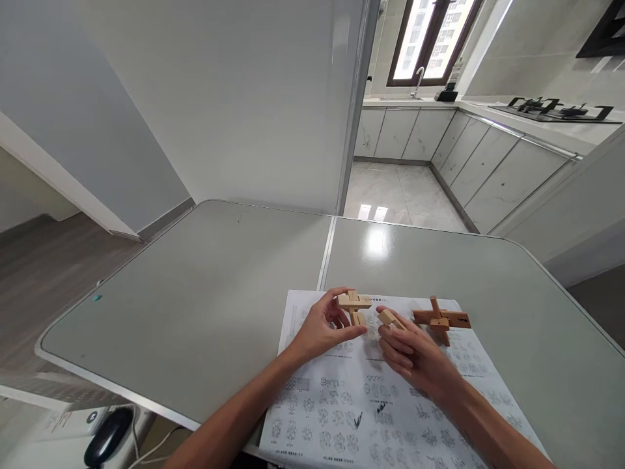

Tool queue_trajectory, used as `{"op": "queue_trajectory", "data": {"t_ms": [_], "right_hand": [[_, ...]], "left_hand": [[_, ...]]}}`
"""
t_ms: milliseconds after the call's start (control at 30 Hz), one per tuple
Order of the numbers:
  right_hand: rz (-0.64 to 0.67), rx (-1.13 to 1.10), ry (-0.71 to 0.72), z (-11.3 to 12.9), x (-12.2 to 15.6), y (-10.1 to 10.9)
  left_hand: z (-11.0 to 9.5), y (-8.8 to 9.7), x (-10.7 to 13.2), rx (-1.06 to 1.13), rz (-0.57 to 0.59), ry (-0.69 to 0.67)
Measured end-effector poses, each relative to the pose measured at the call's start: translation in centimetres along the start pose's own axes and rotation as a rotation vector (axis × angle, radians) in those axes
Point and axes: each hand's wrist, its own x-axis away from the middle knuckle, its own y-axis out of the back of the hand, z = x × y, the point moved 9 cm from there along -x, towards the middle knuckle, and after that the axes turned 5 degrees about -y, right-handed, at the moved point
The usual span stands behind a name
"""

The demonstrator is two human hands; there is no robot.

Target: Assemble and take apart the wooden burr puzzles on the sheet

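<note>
My left hand (pixel 326 324) grips a partly joined wooden burr puzzle (pixel 353 301) between thumb and fingers, its notched light bars crossing one another. Close by on the right, my right hand (pixel 409 348) pinches a single loose wooden puzzle piece (pixel 389 318), held apart from the joined bars. Beyond the right hand, a darker, assembled wooden cross puzzle (pixel 440 319) rests at the upper right of a printed sheet (pixel 342 391). Rows of small line diagrams cover the sheet, which lies under both hands.
The grey table (pixel 195 293) has a seam across it and a raised metal edge. A small teal bit (pixel 97 298) lies near its left edge. Below left are a dark rounded object (pixel 108 438) and cables. Kitchen counters (pixel 405 133) stand behind.
</note>
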Motion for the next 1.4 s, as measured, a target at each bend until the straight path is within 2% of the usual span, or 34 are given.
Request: {"op": "queue_trajectory", "data": {"t_ms": [233, 467, 667, 767, 933, 1133, 1300, 1400], "right_hand": [[-0.045, 0.108, -0.033, -0.4, 0.4, 0.9], [-0.03, 0.107, -0.04, -0.3, 0.0, -0.3], [-0.016, 0.115, -0.048, -0.5, 0.3, 0.3], [0.01, 0.11, -0.012, -0.3, 0.4, 0.7], [-0.072, 0.096, 0.056, 0.3, 0.1, 1.4], [-0.142, 0.098, -0.002, -0.1, 0.0, 2.1], [-0.098, 0.157, -0.033, -0.3, 0.1, 1.4], [-0.084, 0.068, -0.047, -0.7, 0.2, 1.8]], "left_hand": [[-0.2, -0.3, 0.1, -0.051, 0.032, -0.018], [-0.2, -0.3, 0.0, -0.052, 0.03, -0.025], [-0.3, -0.1, 0.0, -0.02, 0.01, -0.038], [-0.4, -0.3, 0.0, -0.014, 0.021, -0.04], [-0.4, -0.4, 0.1, -0.027, 0.035, -0.03], [-0.5, -0.4, 0.1, -0.007, 0.036, -0.029], [-0.6, -0.5, 0.0, 0.016, 0.038, -0.052], [-0.6, -0.8, 0.1, 0.014, 0.063, -0.055]]}}
